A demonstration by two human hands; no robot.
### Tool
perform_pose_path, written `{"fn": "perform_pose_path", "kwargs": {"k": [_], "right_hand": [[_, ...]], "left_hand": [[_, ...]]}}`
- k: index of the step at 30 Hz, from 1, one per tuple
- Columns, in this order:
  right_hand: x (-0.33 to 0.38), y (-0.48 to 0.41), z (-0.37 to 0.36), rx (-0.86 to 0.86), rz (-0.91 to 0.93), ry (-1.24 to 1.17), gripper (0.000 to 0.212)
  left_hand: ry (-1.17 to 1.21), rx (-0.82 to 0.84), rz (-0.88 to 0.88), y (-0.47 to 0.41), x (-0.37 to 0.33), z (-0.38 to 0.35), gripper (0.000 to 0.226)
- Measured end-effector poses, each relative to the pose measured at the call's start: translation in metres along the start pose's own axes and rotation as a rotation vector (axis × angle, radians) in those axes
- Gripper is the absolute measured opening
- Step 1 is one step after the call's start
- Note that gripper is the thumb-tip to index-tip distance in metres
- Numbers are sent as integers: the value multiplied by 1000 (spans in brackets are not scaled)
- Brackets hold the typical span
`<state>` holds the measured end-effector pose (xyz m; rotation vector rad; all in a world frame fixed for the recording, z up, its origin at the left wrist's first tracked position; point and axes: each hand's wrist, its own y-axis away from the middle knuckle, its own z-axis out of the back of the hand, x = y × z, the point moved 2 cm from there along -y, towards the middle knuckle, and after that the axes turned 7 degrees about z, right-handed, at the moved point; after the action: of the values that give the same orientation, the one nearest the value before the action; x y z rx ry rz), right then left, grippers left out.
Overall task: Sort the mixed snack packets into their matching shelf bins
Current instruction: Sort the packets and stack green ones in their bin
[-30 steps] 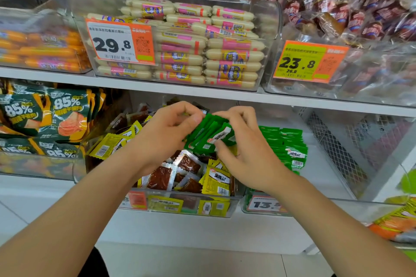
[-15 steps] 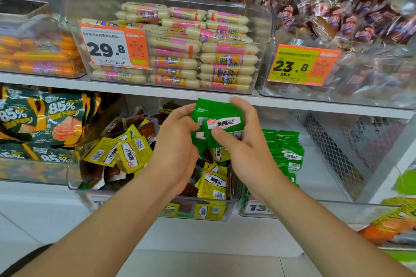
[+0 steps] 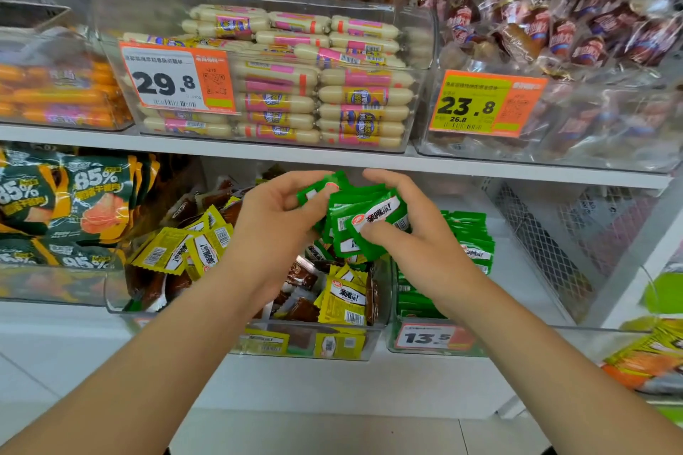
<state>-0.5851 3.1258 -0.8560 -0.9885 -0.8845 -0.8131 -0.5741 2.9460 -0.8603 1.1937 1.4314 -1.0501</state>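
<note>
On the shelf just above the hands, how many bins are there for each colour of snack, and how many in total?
Orange-sausage bin: 1
Pale-sausage bin: 1
Dark-snack bin: 1
Total: 3

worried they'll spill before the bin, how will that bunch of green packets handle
Probably light and floppy: the green packets are thin, flat sachets fanning out between the left hand and right hand. Their glossy film likely slides, so some may slip out.
</note>
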Motion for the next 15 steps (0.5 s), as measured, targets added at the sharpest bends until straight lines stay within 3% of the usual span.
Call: {"fn": "perform_pose_path", "kwargs": {"k": [2, 5, 8, 11, 13, 15], "right_hand": [[-2, -1, -1, -22, -11, -64, 50], [-8, -2, -9, -199, -80, -242, 37], [-11, -1, -22, -290, -118, -394, 31], [-4, 5, -34, -214, -57, -224, 26], [-3, 11, -46, -168, -14, -83, 25], [-1, 16, -53, -152, 10, 101, 38]], "left_hand": [[121, -20, 73, 1, -2, 0, 26], [258, -16, 180, 5, 0, -9, 37], [382, 17, 137, 11, 2, -21, 38], [431, 32, 96, 18, 4, -29, 64], [410, 15, 98, 22, 7, -32, 64], [344, -32, 92, 24, 9, -34, 57]]}}
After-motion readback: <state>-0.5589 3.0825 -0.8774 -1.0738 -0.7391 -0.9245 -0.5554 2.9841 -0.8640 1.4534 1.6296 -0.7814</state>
